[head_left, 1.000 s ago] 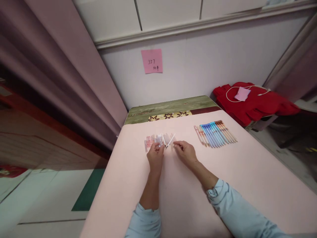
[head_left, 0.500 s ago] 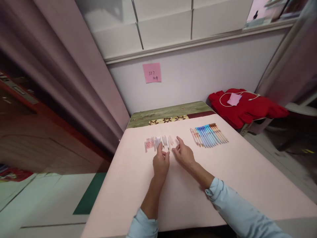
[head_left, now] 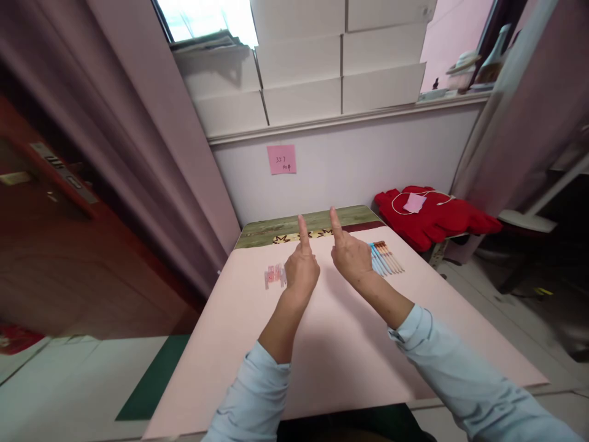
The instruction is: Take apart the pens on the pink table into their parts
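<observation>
Both hands are raised over the table (head_left: 340, 350), side by side and apart. My left hand (head_left: 302, 270) has its index finger stretched toward the wall and the other fingers curled in, with nothing seen in it. It covers part of a row of small clear and pinkish pieces (head_left: 275, 275), too small to name surely. My right hand (head_left: 352, 255) makes the same shape, index finger out and the rest folded, also with nothing seen in it. Behind it, partly hidden, lies a row of slim pens (head_left: 386, 258), blue ones beside brown-topped beige ones.
A green wood-patterned strip (head_left: 262, 232) shows along the table's far edge, against the wall. A pink note (head_left: 281, 159) is stuck on that wall. Red cloth (head_left: 437, 215) with a white cord lies beyond the right edge. A mauve curtain (head_left: 184, 153) hangs at left.
Both hands have lifted off the table from beside the small pieces, and their index fingers now point forward. The camera view has tilted up, showing more of the window.
</observation>
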